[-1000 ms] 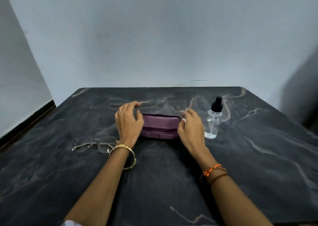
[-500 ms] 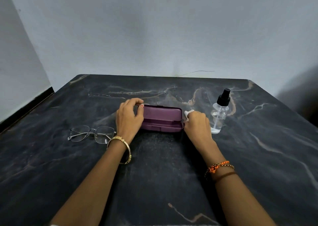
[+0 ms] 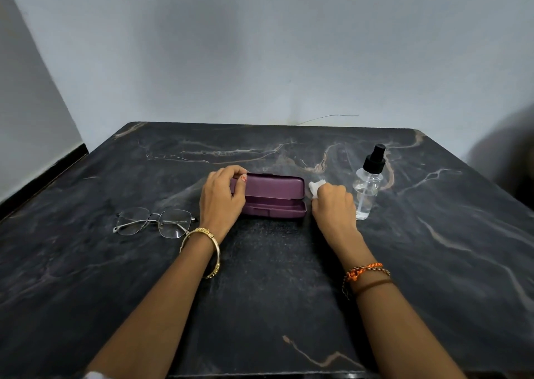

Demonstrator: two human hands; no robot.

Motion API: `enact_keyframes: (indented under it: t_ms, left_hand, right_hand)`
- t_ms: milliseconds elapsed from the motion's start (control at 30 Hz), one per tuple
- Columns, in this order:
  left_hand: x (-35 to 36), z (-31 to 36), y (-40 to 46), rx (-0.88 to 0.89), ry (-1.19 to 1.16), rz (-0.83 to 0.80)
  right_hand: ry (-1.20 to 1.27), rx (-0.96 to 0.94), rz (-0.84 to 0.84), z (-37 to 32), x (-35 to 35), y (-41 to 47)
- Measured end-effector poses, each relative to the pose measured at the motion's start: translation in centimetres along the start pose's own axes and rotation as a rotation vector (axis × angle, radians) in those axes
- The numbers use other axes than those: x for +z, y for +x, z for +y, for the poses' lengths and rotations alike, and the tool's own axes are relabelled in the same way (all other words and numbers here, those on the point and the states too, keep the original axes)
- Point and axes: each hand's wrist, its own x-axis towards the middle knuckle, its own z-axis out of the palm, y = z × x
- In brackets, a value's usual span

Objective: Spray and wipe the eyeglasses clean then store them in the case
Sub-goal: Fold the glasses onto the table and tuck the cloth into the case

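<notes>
A purple eyeglass case (image 3: 274, 196) lies mid-table with its lid a little ajar. My left hand (image 3: 222, 198) grips the case's left end, thumb and fingers curled round the lid. My right hand (image 3: 332, 205) sits just right of the case and holds a small white cloth (image 3: 315, 188) that pokes out above the fingers. Metal-framed eyeglasses (image 3: 154, 222) lie unfolded on the table left of my left wrist. A clear spray bottle (image 3: 367, 188) with a black nozzle stands upright right of my right hand.
The dark marble table (image 3: 289, 292) spreads wide around the objects. A pale wall stands close behind its far edge, and a second wall runs along the left side.
My right hand has drawn away from the case's right end with the white cloth in it. The case lid is now slightly raised. The camera has tilted upward.
</notes>
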Motion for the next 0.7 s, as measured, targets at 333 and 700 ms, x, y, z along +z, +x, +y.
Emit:
enact_keyframes:
  t_ms: [333,700]
  left_hand:
    - [-0.2,0.7,-0.3,0.030,-0.053,0.009]
    - [0.0,1.7,-0.6,0.103,-0.283,0.062]
  right_hand:
    - [0.052,0.008,0.078,-0.1,-0.4,-0.3]
    - [0.730,0.033,0.310,-1.6,-2.1,-1.3]
